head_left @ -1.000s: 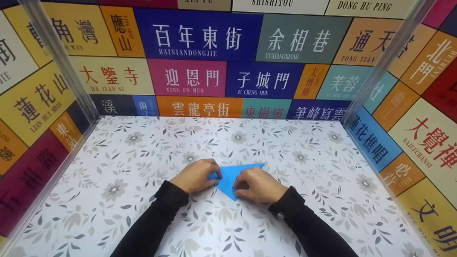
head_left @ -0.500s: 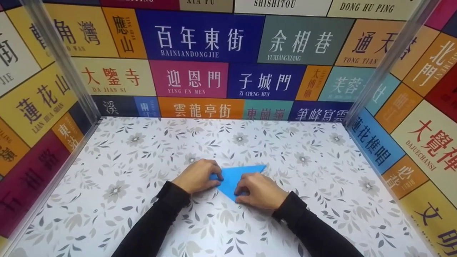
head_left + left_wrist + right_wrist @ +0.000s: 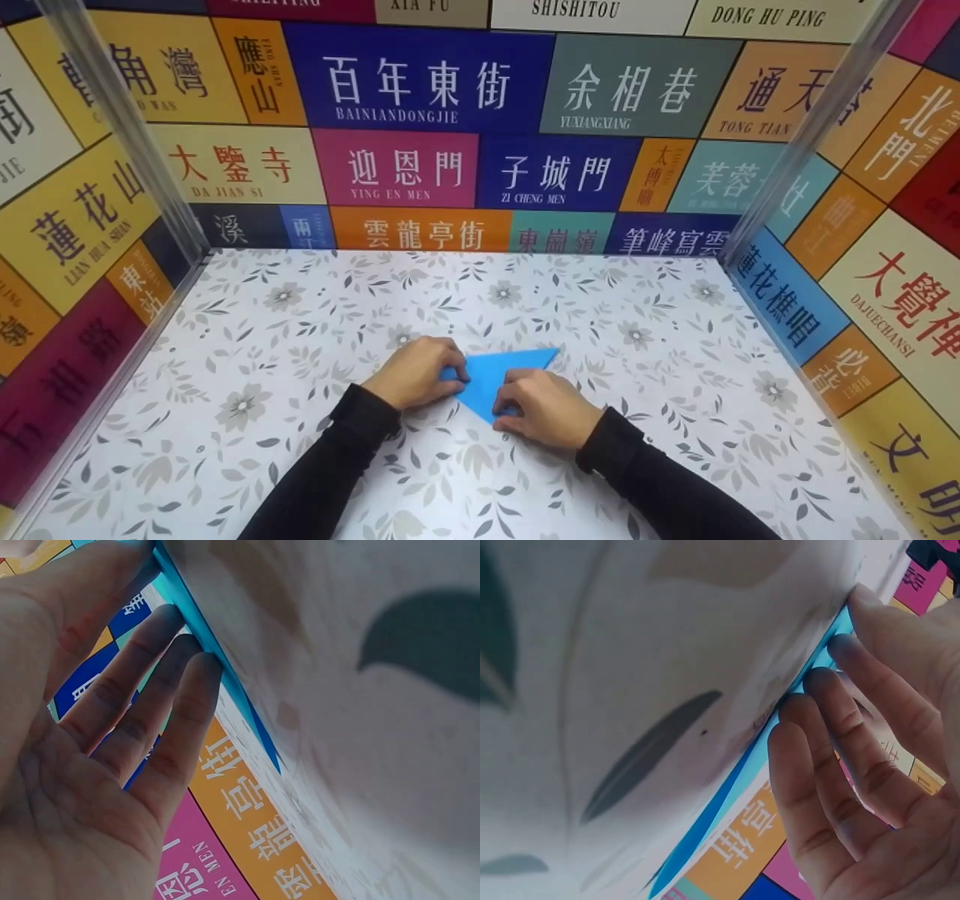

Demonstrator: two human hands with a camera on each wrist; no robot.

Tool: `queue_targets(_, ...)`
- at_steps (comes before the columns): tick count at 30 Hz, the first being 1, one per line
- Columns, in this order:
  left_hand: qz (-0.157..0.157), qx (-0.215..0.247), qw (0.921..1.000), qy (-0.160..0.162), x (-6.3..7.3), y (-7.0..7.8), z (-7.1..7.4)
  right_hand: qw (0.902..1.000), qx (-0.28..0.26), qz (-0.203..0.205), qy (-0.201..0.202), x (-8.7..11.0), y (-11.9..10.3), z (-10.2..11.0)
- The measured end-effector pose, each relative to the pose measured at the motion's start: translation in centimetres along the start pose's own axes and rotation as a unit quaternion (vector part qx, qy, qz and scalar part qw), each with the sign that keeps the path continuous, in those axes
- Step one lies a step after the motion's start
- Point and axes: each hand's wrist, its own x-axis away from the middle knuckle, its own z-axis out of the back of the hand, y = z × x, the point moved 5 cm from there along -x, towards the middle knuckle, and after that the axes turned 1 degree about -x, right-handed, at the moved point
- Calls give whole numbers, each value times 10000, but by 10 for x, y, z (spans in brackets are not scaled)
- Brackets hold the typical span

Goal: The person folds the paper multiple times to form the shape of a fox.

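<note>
A folded sheet of blue paper (image 3: 491, 379) lies on the patterned tabletop, roughly triangular, one point towards the upper right and another towards me. My left hand (image 3: 424, 371) rests its fingertips on the paper's left corner, covering that end. On the lower right edge my right hand (image 3: 544, 405) presses with its fingertips, the thumb by the near point. The left wrist view shows loosely bent fingers (image 3: 169, 724) touching the thin blue paper (image 3: 251, 709) at its edge. In the right wrist view, several fingertips and the thumb meet the blue paper (image 3: 735, 784) along its edge.
The tabletop (image 3: 300, 450) has a floral print in grey and white. Upright panels with coloured name signs (image 3: 420, 75) enclose it at the back and both sides, with clear corner strips (image 3: 161, 165) at the joins.
My right hand has slid slightly down and towards me along the paper, baring more of its upper right part. The left hand stays at the left corner.
</note>
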Motion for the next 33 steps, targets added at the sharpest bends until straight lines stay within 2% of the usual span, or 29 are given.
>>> queue_targets(5, -51, 19, 10000, -11, 0, 1, -1, 9994, 289, 211, 28, 2, -5, 0)
queue_targets(11, 8, -2, 10000, -43, 2, 1, -1, 9990, 411, 178, -38, 2, -8, 0)
queue_targets(23, 90, 0, 10000, -25, 1, -1, 0, 9969, 733, 262, 120, 1, -5, -6)
queue_targets(33, -19, -64, 10000, -16, 1, 0, 0, 9988, 383, 267, 174, -8, -6, 11)
